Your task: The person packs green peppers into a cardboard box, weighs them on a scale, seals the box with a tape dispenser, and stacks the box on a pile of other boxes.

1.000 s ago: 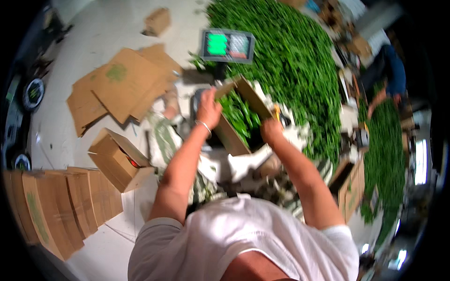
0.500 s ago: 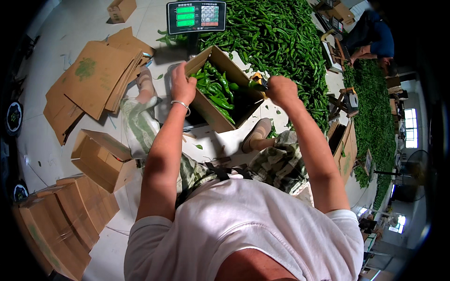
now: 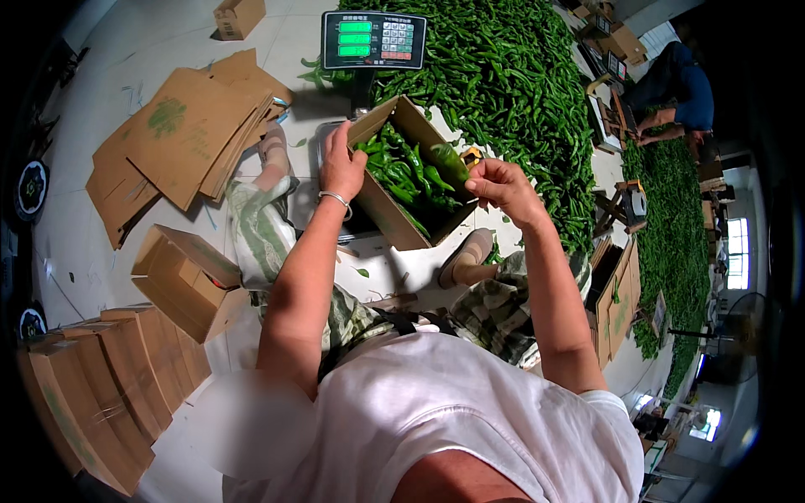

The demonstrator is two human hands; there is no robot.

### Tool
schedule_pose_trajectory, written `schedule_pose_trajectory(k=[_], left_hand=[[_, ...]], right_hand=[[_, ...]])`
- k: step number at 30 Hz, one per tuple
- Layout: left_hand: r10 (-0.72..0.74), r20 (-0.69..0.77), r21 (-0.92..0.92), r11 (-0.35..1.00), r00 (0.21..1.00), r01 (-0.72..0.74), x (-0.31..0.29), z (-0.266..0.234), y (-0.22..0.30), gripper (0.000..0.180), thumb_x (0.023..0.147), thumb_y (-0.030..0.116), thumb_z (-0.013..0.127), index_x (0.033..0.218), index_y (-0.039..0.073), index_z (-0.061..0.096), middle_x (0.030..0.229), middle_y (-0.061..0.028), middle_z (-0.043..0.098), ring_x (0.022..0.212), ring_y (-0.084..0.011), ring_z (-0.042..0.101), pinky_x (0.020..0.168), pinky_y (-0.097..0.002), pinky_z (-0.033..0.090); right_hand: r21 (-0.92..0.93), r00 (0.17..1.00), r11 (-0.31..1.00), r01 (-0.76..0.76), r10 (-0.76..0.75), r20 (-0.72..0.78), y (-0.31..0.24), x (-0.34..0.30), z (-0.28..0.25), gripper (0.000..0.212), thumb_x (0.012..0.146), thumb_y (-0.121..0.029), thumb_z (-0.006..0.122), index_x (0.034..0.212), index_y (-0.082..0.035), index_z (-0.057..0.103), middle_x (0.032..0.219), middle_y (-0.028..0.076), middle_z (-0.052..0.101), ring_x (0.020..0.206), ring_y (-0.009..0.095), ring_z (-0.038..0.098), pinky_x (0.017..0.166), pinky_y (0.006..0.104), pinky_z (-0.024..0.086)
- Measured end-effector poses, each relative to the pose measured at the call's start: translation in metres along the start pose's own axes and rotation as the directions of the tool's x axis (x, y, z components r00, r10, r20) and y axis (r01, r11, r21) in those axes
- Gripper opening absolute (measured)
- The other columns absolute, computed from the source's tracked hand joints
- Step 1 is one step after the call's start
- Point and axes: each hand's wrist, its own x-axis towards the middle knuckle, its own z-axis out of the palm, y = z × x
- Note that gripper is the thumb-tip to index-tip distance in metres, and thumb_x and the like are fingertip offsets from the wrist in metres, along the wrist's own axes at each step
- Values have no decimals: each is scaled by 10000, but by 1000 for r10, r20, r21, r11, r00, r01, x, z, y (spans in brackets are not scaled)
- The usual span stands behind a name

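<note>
Steadying, it appeared, the cardboard box (image 3: 390,214) between our feet (image 3: 466,256), our left hand (image 3: 342,168) gripped its left rim as our right hand (image 3: 507,193) pinched a green pepper (image 3: 452,163) at the right corner. Walls contained loose peppers (image 3: 406,172); a pepper pile (image 3: 495,92) crowded beyond, narrow floor (image 3: 381,264) open nearer us.

1. The weighing-scale display (image 3: 373,40) is showing digits in three green-lit windows (image 3: 355,38); pale characters are running along its top, and symbols are marking its keypad (image 3: 397,39).
2. The top flattened cardboard sheet (image 3: 186,155) is bearing a green plant-shaped print (image 3: 167,116) and fainter lettering, too small to read.
3. A small carton (image 3: 240,18) is carrying blurred dark print.
</note>
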Motion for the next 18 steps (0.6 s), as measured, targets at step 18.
schedule_pose_trajectory(k=[18], left_hand=[[-61,57,-1,998,997,61,0,-9,8,607,783,122,552,1371,110,400,1354,-131,449,1197,-320,482,981,-383,408]], right_hand=[[-825,855,522,219,-510,-96,44,152,87,272,803,-144,653,1069,-98,616,1004,126,652,898,349,622,756,425,500]])
